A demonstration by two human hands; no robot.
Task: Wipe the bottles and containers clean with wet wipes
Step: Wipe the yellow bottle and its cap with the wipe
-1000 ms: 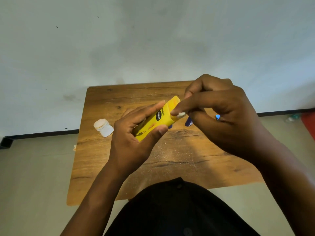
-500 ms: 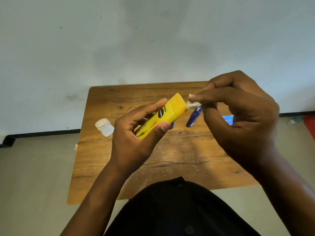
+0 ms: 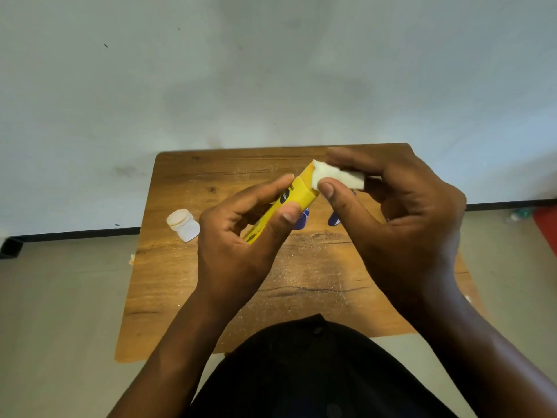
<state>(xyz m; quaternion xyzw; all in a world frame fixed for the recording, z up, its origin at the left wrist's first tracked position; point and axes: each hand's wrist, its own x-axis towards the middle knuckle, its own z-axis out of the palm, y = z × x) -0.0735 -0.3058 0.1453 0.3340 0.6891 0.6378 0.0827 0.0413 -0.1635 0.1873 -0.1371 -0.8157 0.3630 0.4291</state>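
**Wipe against the top end of the yellow tube**

I see my left hand curled round a yellow plastic squeeze tube with a dark oval logo, thumb pressed on its near side and index finger laid along its far side. The tube is held above the table, tilted, its flat top end pointing up and away toward the right, its lower end tucked into my palm. My right hand pinches a folded white wet wipe between thumb and forefinger; the other fingers curl behind it. The wipe's left end touches the tube's top end, so tube and wipe meet just between the two grips.

Counting: one yellow tube, one wipe. One small white plastic jar with a pale round lid lies tipped on the brown wooden tabletop, to the left of my left hand and apart from it. Two dark blue items show in slivers on the table behind my hands, one under the tube and one beside my right thumb; I cannot tell what they are. Pale specks dust the wood near the middle. The table stands against a pale grey wall.
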